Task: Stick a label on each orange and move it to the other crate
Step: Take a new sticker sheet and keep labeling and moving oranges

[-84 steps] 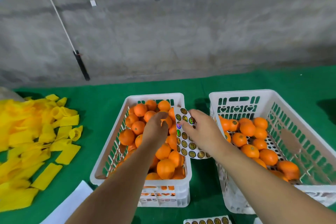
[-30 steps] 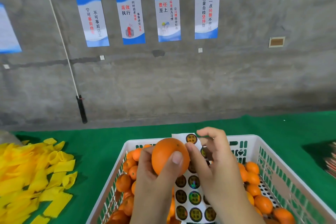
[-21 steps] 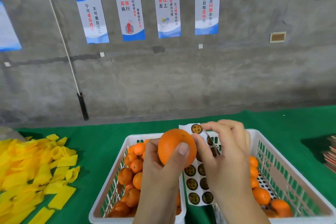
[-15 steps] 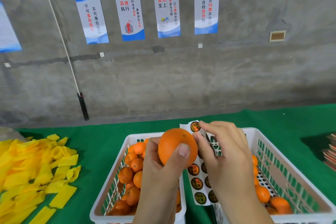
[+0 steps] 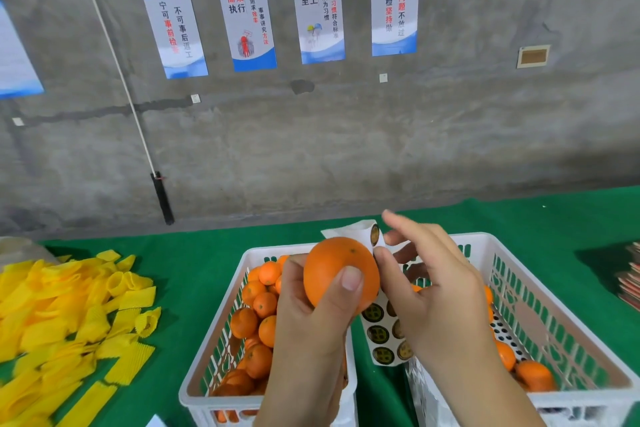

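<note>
An orange (image 5: pixel 341 272) is being gripped by the left hand (image 5: pixel 311 315), thumb across its front, raised above the left crate (image 5: pixel 221 350) w/ more oranges (image 5: pixel 259 308). A label sheet (image 5: pixel 379 326) is being held by the right hand (image 5: pixel 433 291), thumb touching the orange, index finger lifted, over the gap btwn it & the right crate (image 5: pixel 568 340).

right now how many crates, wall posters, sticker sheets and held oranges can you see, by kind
crates: 2, left crate and right crate
wall posters: 5, one among them, the leftmost cut off by the frame
sticker sheets: 1
held oranges: 1, in the left hand
total: 9
</note>
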`<control>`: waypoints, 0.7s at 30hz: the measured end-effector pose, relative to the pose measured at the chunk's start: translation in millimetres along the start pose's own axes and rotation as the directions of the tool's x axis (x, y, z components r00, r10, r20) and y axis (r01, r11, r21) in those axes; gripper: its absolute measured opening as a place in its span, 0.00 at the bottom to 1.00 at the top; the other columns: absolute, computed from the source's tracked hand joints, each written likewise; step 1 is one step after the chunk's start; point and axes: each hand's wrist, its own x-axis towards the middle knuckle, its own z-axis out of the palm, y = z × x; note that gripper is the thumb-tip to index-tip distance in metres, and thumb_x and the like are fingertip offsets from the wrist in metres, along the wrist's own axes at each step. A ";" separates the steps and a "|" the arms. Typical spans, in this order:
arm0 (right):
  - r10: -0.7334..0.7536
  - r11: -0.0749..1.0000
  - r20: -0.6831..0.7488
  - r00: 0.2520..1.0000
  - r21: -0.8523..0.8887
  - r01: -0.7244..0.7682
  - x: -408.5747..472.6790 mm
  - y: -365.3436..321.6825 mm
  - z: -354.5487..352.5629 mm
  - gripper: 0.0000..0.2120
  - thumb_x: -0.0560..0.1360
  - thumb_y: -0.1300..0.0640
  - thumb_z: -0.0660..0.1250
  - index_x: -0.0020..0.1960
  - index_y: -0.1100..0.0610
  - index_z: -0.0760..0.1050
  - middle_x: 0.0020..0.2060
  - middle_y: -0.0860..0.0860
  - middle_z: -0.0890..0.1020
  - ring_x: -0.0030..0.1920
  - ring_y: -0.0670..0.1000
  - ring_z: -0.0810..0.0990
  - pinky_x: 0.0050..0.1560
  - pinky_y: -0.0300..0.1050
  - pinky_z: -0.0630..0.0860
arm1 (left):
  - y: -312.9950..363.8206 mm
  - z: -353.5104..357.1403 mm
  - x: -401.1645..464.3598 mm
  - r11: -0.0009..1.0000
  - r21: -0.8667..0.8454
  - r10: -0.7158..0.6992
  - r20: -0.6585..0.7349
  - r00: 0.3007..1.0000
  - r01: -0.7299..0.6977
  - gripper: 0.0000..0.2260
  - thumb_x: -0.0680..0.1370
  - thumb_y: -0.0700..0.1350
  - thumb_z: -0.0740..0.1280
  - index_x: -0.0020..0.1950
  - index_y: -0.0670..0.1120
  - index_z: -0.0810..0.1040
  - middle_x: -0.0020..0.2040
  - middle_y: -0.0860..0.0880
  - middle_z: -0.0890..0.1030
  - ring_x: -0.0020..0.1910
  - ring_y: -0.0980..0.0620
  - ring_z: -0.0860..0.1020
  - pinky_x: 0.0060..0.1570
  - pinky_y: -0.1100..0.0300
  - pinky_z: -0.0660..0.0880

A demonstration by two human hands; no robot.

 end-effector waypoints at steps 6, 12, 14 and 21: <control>-0.072 0.997 -0.022 0.997 -0.019 0.072 -2.9 4.0 -2.3 0.15 0.78 0.51 0.66 0.63 0.52 0.81 0.53 0.44 0.80 0.53 0.41 0.80 0.52 0.26 0.74 | -2.8 1.3 0.0 1.000 -0.025 -0.008 0.005 1.000 0.008 0.37 0.47 0.71 0.85 0.52 0.61 0.84 0.54 0.47 0.87 0.54 0.43 0.87 0.48 0.55 0.84; -0.084 0.996 -0.046 0.995 -0.015 0.083 -7.0 5.3 -1.1 0.13 0.78 0.50 0.68 0.60 0.52 0.81 0.51 0.43 0.83 0.52 0.42 0.82 0.51 0.33 0.79 | -6.0 1.6 0.5 0.999 -0.021 -0.033 0.002 0.999 0.033 0.35 0.47 0.71 0.85 0.51 0.62 0.84 0.54 0.47 0.87 0.55 0.43 0.87 0.50 0.53 0.84; -0.084 0.996 -0.044 0.996 -0.006 0.083 -6.4 4.7 0.0 0.12 0.78 0.50 0.68 0.59 0.51 0.81 0.50 0.44 0.83 0.51 0.43 0.82 0.50 0.33 0.79 | -6.0 1.0 2.2 1.000 -0.012 -0.026 -0.004 1.000 0.026 0.35 0.46 0.72 0.84 0.50 0.64 0.84 0.53 0.50 0.87 0.54 0.45 0.87 0.49 0.52 0.84; -0.157 0.987 -0.055 0.986 -0.044 0.155 2.5 5.8 -0.4 0.03 0.78 0.54 0.70 0.50 0.53 0.79 0.49 0.46 0.77 0.52 0.42 0.77 0.51 0.30 0.73 | -5.2 -0.1 3.6 1.000 0.019 0.003 0.013 1.000 -0.003 0.37 0.47 0.73 0.84 0.52 0.63 0.83 0.52 0.49 0.87 0.52 0.44 0.87 0.48 0.53 0.84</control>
